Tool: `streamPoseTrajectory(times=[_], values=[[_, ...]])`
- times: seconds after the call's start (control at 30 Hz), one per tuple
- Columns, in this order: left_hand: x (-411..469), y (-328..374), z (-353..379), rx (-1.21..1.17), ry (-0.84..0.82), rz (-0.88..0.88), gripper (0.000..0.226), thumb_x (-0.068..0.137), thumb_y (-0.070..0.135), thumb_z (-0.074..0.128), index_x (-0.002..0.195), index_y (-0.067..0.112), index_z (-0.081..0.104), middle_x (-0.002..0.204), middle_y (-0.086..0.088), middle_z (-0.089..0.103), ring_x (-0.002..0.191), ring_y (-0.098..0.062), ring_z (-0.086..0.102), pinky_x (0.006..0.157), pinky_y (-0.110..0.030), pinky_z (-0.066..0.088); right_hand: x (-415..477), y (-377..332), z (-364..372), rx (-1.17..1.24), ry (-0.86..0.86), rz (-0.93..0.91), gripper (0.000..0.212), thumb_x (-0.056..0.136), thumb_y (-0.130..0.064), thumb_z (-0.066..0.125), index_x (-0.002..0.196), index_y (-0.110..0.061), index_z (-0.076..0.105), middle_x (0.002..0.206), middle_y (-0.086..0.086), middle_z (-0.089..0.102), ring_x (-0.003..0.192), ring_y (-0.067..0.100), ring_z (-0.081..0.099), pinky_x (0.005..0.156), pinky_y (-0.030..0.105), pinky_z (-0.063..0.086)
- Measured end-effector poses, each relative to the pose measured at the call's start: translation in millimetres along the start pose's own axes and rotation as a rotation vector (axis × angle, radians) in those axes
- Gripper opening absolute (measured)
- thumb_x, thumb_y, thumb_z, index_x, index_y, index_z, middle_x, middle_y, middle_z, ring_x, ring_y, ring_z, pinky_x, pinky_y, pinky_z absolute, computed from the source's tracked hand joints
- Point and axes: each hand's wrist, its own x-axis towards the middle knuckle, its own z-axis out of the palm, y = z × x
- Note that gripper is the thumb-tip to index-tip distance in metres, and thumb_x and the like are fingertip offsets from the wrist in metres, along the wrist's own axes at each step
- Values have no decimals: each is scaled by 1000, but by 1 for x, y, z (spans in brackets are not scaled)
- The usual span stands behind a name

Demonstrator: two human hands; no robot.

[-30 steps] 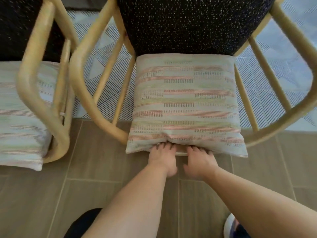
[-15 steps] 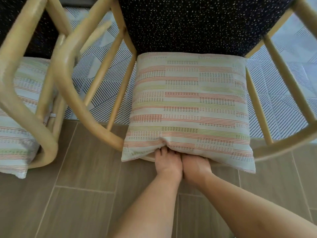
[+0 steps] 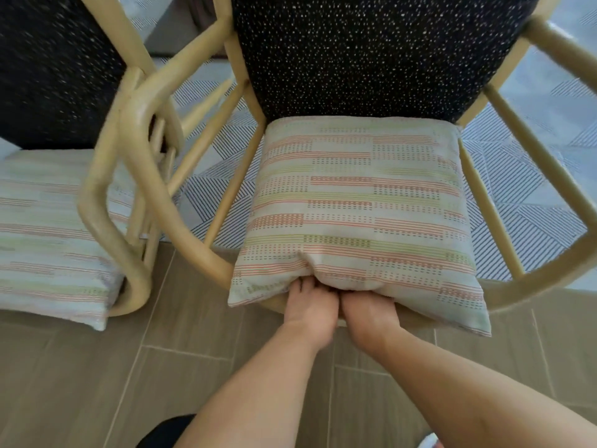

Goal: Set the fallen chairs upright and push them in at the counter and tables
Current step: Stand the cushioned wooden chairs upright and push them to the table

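Wood-look floor tiles [image 3: 97, 367] meet a patterned rug [image 3: 529, 195] as we hold the rattan chair [image 3: 181, 221]: our left hand [image 3: 310, 313] and right hand [image 3: 366, 313], now pressed side by side, curl under its striped cushion [image 3: 355, 202]; the grip beneath is hidden. Its armrest now overlaps the neighbouring chair [image 3: 97, 195] at left.

Neighbouring chair [image 3: 106, 202] touching left armrest [image 3: 181, 221]
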Motion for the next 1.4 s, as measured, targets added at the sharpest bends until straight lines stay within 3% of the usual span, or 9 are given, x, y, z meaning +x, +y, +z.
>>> streamPoseTrajectory(times=[0.2,0.43,0.6,0.7,0.77,0.83,0.9,1.0,1.4], values=[[-90,13,-122,15,20,24,52,75,34,65,122,20,51,125,-2,55,122,-29,34,104,-42,21,-95,-4,-119,29,-2,-91,24,83,-16,56,106,-21,63,109,1,68,98,26,64,66,32,41],[-188,39,-288,-51,148,-33,40,82,15,55,121,22,50,125,0,56,120,-29,34,97,-41,24,-205,2,-289,142,43,-96,28,73,-16,56,100,-24,57,107,-1,65,100,25,60,67,31,33],[-214,55,-376,-61,199,-61,36,87,13,47,122,22,49,124,0,56,120,-30,38,103,-43,24,-241,21,-378,172,75,-86,35,73,-20,51,107,-26,51,114,-5,61,110,22,53,88,36,34],[-217,62,-418,-83,281,-34,26,69,22,76,93,26,68,91,8,69,93,-22,60,86,-37,48,-243,38,-415,158,122,-74,34,80,-22,48,113,-28,50,117,-6,59,114,20,51,97,36,30],[-214,65,-441,-115,305,-17,27,60,24,83,83,28,71,79,11,69,80,-18,63,78,-35,54,-240,51,-437,139,155,-87,33,86,-19,44,118,-27,49,121,-5,57,116,21,49,100,36,29],[-208,63,-452,-156,283,-58,29,79,22,68,107,30,67,100,11,68,99,-18,60,97,-42,44,-234,60,-451,115,171,-111,33,90,-17,40,121,-25,49,124,-4,55,119,21,47,102,36,28],[-192,61,-466,-147,303,-100,39,91,21,50,128,34,50,121,11,58,119,-19,47,112,-47,20,-224,70,-469,141,197,-137,32,91,-17,41,121,-25,49,124,-4,55,119,21,47,103,36,27],[-168,52,-493,-144,317,-140,47,91,26,48,134,37,35,132,10,44,129,-19,31,114,-47,-1,-206,79,-497,209,284,-159,31,92,-22,44,123,-27,49,124,-9,56,121,19,46,107,36,24],[-87,26,-592,-149,291,-183,28,82,39,53,110,37,51,113,11,55,115,-25,39,106,-48,9,-135,107,-578,77,344,-126,32,92,-50,40,117,-29,44,112,-2,57,106,27,51,96,45,29]])
